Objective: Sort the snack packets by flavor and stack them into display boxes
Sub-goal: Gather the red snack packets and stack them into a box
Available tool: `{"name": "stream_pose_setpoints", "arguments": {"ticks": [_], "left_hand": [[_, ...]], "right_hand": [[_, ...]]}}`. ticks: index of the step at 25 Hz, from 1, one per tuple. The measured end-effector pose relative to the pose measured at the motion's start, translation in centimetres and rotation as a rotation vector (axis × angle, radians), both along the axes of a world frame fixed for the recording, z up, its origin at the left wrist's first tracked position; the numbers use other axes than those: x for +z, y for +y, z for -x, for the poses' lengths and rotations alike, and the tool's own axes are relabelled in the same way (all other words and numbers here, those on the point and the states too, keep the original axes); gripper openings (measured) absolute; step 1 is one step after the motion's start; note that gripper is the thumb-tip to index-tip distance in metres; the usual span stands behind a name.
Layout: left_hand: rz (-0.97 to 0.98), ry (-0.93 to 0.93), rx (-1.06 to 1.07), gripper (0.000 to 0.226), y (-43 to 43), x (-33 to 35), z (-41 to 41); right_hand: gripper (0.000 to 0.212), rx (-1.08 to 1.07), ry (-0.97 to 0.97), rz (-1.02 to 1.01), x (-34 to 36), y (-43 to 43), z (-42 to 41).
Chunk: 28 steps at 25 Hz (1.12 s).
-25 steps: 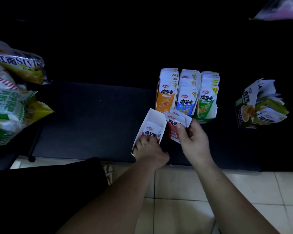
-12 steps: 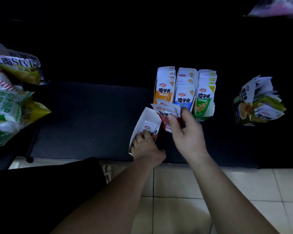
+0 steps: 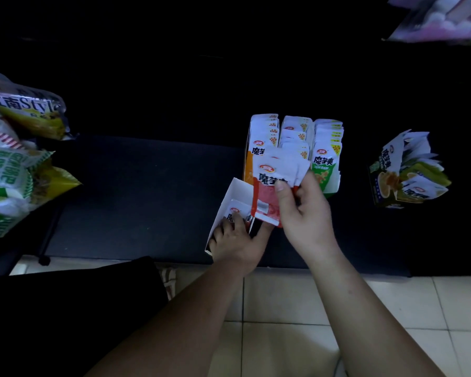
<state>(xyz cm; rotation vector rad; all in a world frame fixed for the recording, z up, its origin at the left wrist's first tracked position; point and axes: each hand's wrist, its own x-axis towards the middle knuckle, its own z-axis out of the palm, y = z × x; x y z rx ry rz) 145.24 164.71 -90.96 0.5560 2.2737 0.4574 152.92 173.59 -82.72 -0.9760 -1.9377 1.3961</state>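
"魔芋爽" and "20%" on green packets (image 3: 324, 161), "江南Style" on left bag (image 3: 25, 110)

Left edge, I see a heap of big snack bags (image 3: 14, 148), all overlapping. The top one is a yellow and silver bag (image 3: 25, 110) printed "江南Style", with a green-and-white bag (image 3: 3, 175) and a yellow bag (image 3: 59, 183) below it. Under the heap a thin black leg (image 3: 45, 240) with a round foot reaches the floor. A wide black tabletop (image 3: 147, 200) fills the middle, its rear half too dark for me to read. In the top right corner is a blurred pink-and-white package (image 3: 441, 20), cut by the frame. Beige tiled floor (image 3: 297, 308) with grey grout lines runs along the bottom. Bottom left is a black mass (image 3: 65, 308), can't tell what. A small red-and-white striped thing (image 3: 169, 278) lies just beside it on the tiles.
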Motion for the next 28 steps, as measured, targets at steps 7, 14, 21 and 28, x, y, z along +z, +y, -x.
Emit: {"name": "stream_pose_setpoints", "arguments": {"ticks": [7, 14, 21, 28], "left_hand": [[-0.056, 0.041, -0.002, 0.114, -0.5, -0.6, 0.6], [-0.099, -0.066, 0.053, 0.116, -0.5, 0.2, 1.2], [-0.016, -0.119, 0.059, 0.101, 0.4, 0.5, 1.9], [-0.276, -0.068, 0.073, 0.087, -1.1, -1.3, 1.1]], "right_hand": [[0.016, 0.082, -0.236, -0.036, -1.5, 1.4, 2.7], [0.019, -0.047, -0.17, -0.129, -1.9, 2.5, 3.4], [0.022, -0.052, -0.129, -0.159, -1.1, 3.0, 3.8], [0.022, -0.045, -0.114, -0.089, -2.0, 3.5, 2.0]]}}
